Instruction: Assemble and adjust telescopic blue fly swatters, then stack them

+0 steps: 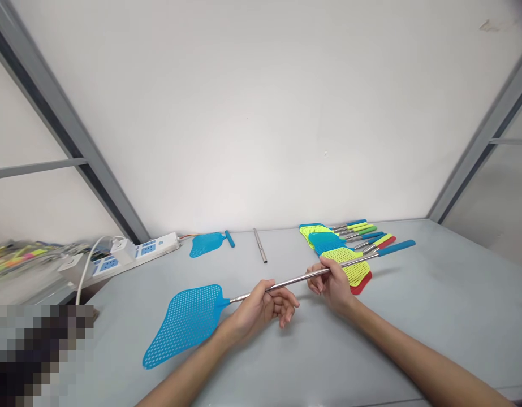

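Note:
Held across the middle of the view is a blue fly swatter (185, 319) with a long metal rod and a blue handle at its right end. My left hand (267, 308) grips the rod between thumb and fingers, near the perforated head. Further along toward the handle, my right hand (331, 282) pinches the same rod. The rod slopes up to the right, above the table. Behind my right hand lies a pile of fly swatters (326, 243) in blue, yellow-green and red, their handles pointing right.
A loose metal rod (259, 245) lies at the back of the grey table (311, 362). Left of it are a blue swatter head (207, 244) and a blue handle (229, 238). A white power strip (156, 246) with plugs and a cable runs along the left edge. A white wall stands behind.

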The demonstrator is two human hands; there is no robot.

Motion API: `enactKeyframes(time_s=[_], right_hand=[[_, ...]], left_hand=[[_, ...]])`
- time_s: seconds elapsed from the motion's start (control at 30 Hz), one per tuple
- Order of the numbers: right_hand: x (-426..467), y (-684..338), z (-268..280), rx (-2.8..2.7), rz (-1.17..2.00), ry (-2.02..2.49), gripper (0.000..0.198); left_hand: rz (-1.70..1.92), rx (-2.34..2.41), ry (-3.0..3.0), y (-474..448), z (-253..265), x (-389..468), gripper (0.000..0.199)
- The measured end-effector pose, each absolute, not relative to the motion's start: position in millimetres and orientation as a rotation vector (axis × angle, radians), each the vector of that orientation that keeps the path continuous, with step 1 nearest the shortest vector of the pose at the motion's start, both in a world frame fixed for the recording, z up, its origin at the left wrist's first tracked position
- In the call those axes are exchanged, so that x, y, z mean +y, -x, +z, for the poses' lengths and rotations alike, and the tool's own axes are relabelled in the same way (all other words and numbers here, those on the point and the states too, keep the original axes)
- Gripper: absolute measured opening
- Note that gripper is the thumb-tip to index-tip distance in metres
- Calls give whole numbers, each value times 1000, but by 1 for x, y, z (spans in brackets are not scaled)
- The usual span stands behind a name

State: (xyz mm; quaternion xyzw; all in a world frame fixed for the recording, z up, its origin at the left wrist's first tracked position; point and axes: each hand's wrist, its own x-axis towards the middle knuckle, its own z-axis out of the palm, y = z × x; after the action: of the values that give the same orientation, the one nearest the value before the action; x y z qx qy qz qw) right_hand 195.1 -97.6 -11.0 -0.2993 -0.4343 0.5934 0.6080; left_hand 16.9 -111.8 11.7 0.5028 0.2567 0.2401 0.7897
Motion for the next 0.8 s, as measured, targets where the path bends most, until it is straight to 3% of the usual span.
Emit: enactKeyframes(time_s=[0.8], right_hand=[[-100, -184, -29, -1017, 1638, 600, 52]], left_hand=[[551, 544, -981, -19, -4, -117, 51]])
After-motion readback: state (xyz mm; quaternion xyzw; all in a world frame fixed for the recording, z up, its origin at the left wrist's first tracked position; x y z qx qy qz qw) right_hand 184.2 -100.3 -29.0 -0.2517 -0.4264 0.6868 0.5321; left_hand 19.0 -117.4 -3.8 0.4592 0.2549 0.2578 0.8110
